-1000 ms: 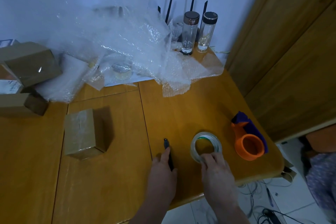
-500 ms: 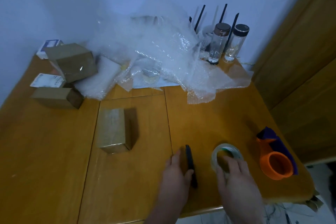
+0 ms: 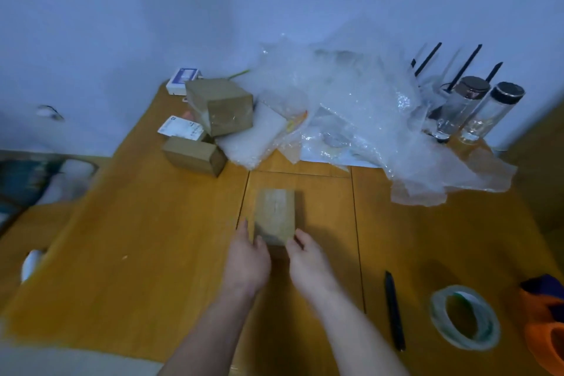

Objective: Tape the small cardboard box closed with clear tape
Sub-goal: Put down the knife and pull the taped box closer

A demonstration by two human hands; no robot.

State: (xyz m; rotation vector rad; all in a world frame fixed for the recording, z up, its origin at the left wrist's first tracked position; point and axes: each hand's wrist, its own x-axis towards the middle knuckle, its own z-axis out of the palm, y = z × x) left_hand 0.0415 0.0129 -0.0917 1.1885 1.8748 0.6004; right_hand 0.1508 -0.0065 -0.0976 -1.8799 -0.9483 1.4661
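The small cardboard box (image 3: 275, 214) lies flat in the middle of the wooden table (image 3: 137, 253), its top flaps closed. My left hand (image 3: 247, 259) touches its near left corner and my right hand (image 3: 306, 262) touches its near right corner, fingers on either side of the box. Whether they grip it is blurred. The roll of clear tape (image 3: 464, 317) lies flat at the near right, away from both hands. A black pen (image 3: 394, 310) lies between my right arm and the roll.
An orange and purple tape dispenser (image 3: 546, 320) sits at the right edge. Two more cardboard boxes (image 3: 219, 105) and white packets are at the back left, bubble wrap (image 3: 351, 113) covers the back, and two glass bottles (image 3: 476, 110) stand at the back right.
Both hands left the pen and the tape roll and moved left to the small box. The camera has swung left, so the roll and pen now lie at the right.
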